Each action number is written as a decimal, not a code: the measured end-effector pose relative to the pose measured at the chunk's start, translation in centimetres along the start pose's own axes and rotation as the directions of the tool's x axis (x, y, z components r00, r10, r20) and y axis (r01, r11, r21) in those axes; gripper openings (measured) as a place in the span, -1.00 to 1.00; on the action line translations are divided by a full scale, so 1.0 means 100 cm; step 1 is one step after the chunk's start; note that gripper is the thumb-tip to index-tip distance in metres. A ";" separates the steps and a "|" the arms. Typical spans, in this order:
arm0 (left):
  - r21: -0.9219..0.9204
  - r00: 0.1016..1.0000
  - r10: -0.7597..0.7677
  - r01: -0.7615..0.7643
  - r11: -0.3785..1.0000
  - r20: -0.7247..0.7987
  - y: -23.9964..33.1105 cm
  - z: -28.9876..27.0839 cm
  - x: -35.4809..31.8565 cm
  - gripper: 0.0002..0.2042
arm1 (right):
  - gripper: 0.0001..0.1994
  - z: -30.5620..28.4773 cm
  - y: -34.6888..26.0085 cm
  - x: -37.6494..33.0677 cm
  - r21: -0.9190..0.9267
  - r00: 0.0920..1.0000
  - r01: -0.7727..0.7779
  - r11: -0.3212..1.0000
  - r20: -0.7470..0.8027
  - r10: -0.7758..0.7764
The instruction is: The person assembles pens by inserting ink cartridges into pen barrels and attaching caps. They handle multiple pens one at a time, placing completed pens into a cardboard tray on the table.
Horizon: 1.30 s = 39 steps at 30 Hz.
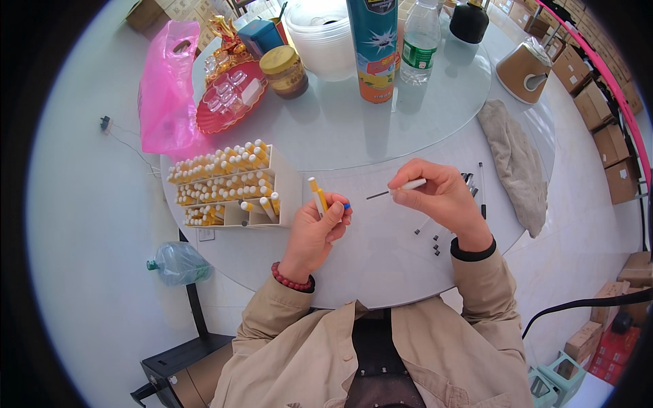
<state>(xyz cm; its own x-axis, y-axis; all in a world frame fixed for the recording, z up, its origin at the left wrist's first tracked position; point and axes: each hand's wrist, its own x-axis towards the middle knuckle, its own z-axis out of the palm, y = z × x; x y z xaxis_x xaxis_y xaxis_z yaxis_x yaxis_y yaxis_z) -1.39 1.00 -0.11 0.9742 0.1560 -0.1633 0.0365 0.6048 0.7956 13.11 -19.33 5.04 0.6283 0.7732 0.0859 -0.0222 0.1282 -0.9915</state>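
the left hand (318, 228) pinches a yellow pen barrel (317, 195) upright; just right of it, the right hand (439, 197) pinches a thin refill (398, 189) – not yet inserted. the white rack (228, 185) left of the grip looks mostly full – few parts (435, 243) remain.

We log a yellow pen barrel (317, 194) with white tip, pink bag (165, 88) at table's (381, 265) left edge, grey cloth (517, 163) right.

bare table (381, 251) before the hands, pen rack (235, 187) left, grey cloth (517, 163) right
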 end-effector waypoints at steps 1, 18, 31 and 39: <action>0.018 1.000 0.009 -0.009 1.000 -0.019 -0.001 0.001 0.000 -0.85 | -0.91 -0.002 -0.002 0.000 -0.022 1.000 -0.027 0.999 0.012 0.027; -0.028 0.997 0.073 -0.073 0.997 0.009 -0.002 -0.005 0.001 -0.68 | -0.82 0.020 0.024 0.002 -0.526 0.974 0.162 0.835 0.222 -0.049; -0.161 0.990 -0.090 0.071 0.984 -0.113 0.006 0.014 0.001 -0.53 | -0.81 0.020 0.016 0.001 -0.296 0.967 -0.067 0.953 0.215 0.134; -0.598 0.968 -0.158 0.245 0.763 0.195 0.002 -0.001 0.007 -0.65 | -0.81 0.009 0.007 -0.002 -0.197 0.972 -0.068 0.978 0.206 0.109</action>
<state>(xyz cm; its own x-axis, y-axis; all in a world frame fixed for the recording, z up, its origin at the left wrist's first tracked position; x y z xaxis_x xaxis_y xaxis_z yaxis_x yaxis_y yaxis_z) -0.75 1.30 -0.12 0.9807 -0.0969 -0.1698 0.1333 0.9667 0.2183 12.27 -18.80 4.38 0.4484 0.8938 -0.0046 0.0883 -0.0494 -0.9949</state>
